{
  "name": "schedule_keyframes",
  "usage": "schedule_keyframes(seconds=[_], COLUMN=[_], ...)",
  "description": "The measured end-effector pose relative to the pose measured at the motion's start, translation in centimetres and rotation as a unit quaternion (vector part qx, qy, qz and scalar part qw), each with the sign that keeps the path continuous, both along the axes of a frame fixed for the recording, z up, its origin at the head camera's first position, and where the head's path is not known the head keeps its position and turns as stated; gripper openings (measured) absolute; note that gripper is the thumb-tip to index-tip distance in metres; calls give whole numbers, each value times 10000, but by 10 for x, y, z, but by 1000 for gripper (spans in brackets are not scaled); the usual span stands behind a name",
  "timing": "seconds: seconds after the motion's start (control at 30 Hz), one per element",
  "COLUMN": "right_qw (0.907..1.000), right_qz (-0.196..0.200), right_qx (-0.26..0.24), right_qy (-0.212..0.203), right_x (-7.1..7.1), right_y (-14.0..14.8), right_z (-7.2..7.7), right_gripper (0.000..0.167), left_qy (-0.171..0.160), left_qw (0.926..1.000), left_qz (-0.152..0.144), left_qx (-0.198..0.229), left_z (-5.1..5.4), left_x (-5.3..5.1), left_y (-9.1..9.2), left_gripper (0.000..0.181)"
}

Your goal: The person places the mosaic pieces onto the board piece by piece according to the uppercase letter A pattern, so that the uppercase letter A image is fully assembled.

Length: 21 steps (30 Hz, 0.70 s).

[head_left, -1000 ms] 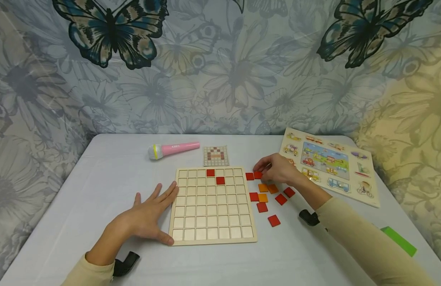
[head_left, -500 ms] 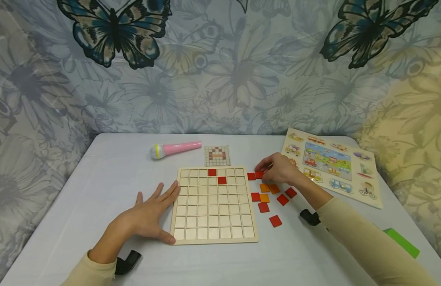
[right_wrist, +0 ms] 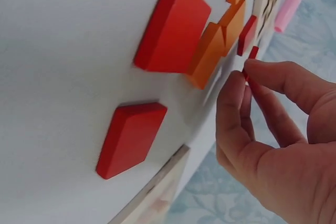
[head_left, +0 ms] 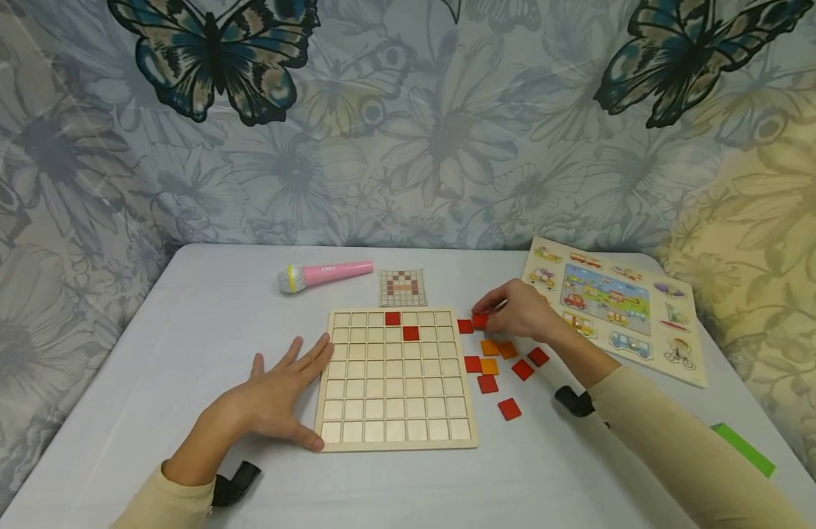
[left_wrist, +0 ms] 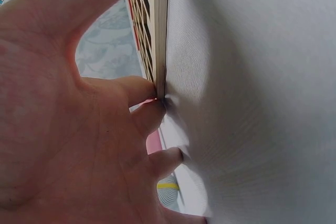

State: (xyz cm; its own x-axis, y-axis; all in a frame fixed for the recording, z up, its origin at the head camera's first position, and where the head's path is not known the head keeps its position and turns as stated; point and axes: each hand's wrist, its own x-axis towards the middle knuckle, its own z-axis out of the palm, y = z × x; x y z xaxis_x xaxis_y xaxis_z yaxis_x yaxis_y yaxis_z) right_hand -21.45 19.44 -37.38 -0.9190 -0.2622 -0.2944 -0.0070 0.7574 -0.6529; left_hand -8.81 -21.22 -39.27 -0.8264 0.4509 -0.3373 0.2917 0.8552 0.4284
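My left hand (head_left: pixel 272 400) lies with fingers spread along the left edge of a wooden grid board (head_left: pixel 395 447), its thumb at the lower left corner. In the left wrist view the fingertips meet the board's side and the cloth. Two red tiles sit in the board's upper cells, one of them a red tile (head_left: pixel 411 333) in the second row. Right of the board, my right hand (head_left: pixel 517 312) pinches a red square tile (right_wrist: pixel 253 53) between thumb and fingers. Below that hand lie loose red tiles and several orange tiles (head_left: pixel 489 366).
A small pattern card (head_left: pixel 402 288) lies behind the board, with a pink toy microphone (head_left: pixel 335 272) to its left. At the back right is a vehicle picture puzzle board (head_left: pixel 659 345). A green block (head_left: pixel 742 450) rests near the right table edge.
My right hand has lifted very slightly, and the red tile at its fingertips has risen a little with it. The left hand stays at the board's edge.
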Motion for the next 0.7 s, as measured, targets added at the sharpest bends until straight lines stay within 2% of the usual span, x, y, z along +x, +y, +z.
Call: schedule_keyframes(seconds=[0.33, 0.7], right_qw=[9999, 9996], right_qz=[16, 207], right_qx=[-99, -76], right_qy=[18, 183], right_x=[2, 3], right_y=[-11, -25], right_z=[4, 5], right_gripper=[29, 30], left_qy=[-31, -36], left_qw=[10000, 10000], left_qz=[4, 23], left_qx=[8, -41], left_z=[1, 1], left_x=[0, 0], left_y=[0, 1], left_gripper=[143, 143])
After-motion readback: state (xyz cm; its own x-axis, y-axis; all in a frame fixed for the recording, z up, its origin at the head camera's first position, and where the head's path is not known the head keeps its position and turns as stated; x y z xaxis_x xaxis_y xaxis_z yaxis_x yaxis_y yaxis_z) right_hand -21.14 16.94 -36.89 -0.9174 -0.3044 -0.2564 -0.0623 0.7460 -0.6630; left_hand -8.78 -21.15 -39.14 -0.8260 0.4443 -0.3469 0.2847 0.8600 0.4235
